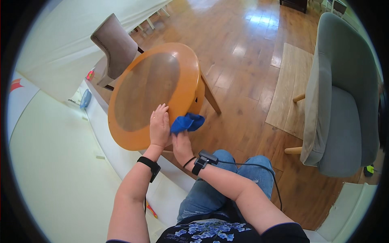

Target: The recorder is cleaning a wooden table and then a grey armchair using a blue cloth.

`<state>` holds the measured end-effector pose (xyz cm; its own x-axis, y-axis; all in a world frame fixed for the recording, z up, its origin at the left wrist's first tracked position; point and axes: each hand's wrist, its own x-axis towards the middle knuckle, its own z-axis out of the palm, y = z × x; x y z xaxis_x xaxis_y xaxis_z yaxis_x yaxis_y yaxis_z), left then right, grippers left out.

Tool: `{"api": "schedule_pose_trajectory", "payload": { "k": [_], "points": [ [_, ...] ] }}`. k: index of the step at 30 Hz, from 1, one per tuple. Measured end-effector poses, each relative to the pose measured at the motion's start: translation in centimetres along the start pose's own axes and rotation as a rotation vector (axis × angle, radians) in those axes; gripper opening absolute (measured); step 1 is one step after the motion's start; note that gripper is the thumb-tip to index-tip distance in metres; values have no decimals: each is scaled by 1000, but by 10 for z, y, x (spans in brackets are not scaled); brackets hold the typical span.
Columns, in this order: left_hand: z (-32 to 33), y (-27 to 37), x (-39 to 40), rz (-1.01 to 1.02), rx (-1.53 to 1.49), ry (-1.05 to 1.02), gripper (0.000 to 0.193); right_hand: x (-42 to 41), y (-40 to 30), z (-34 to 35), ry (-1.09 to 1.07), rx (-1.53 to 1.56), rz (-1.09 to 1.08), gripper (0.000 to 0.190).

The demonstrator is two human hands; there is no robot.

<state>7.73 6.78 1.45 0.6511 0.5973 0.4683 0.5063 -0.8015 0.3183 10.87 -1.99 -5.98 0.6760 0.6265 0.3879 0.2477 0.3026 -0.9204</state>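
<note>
My left hand (159,129) lies flat on the near rim of a round wooden table (185,71), its fingers stretched toward the dark oval centre panel (146,88). It holds nothing. Just right of it, my right hand (182,146) is at the table's outer edge with a blue cloth (186,122). The cloth is bunched against the side of the rim, and part of it hides the fingertips. Both wrists wear black straps, and a cable runs from the device on the right one.
A taupe upholstered chair (117,45) stands at the table's far left. To the right is a grey armchair (340,121) with wooden legs. A white ledge (97,115) along the left wall carries a blue object (86,98). Wood-plank flooring (234,76) stretches beyond.
</note>
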Motion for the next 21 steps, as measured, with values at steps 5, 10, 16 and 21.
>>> {"api": "schedule_pose_trajectory", "payload": {
  "k": [5,10,16,21],
  "points": [
    [-1,-4,0,50,98,-58,31,49,7,-22,33,109,67,36],
    [-1,2,2,71,171,-105,31,104,24,-44,56,221,138,31],
    [-7,8,3,46,197,-155,35,181,53,-57,96,330,127,34],
    [-3,11,2,61,244,-175,36,236,91,-63,72,446,261,41]
  ]
}}
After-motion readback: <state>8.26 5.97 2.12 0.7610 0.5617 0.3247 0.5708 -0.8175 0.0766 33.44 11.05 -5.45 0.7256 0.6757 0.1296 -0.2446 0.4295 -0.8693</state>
